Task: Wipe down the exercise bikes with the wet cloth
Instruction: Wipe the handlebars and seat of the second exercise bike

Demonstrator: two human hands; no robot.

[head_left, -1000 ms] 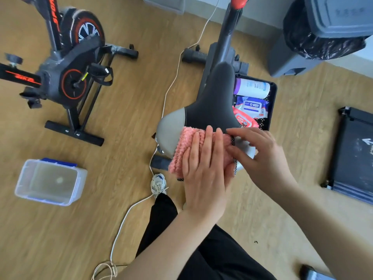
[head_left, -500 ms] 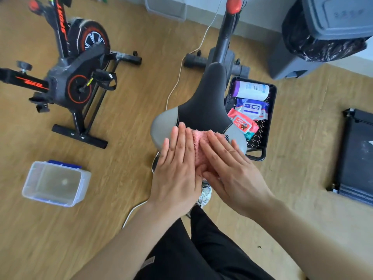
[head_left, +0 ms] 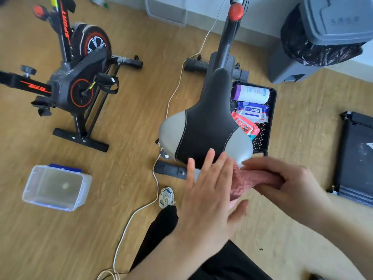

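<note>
The black and grey saddle (head_left: 203,130) of the near exercise bike fills the middle of the view, its post with a red knob (head_left: 235,10) rising behind. A pink cloth (head_left: 248,179) is off the saddle, just below its rear edge. My right hand (head_left: 282,180) grips the cloth with curled fingers. My left hand (head_left: 210,190) is flat with straight fingers spread, beside and partly over the cloth's left end. A second black and red exercise bike (head_left: 78,77) stands at the left.
A clear plastic tub (head_left: 56,187) sits on the wooden floor at lower left. A black tray (head_left: 270,126) right of the saddle holds a bottle and wipe packs. A white cable (head_left: 161,126) runs across the floor. A grey bin (head_left: 323,37) stands at upper right, a treadmill edge (head_left: 357,156) at the right.
The cloth came off the saddle's rear toward me. My right hand went from flat on it to gripping it. My left hand stayed flat and slid back with it.
</note>
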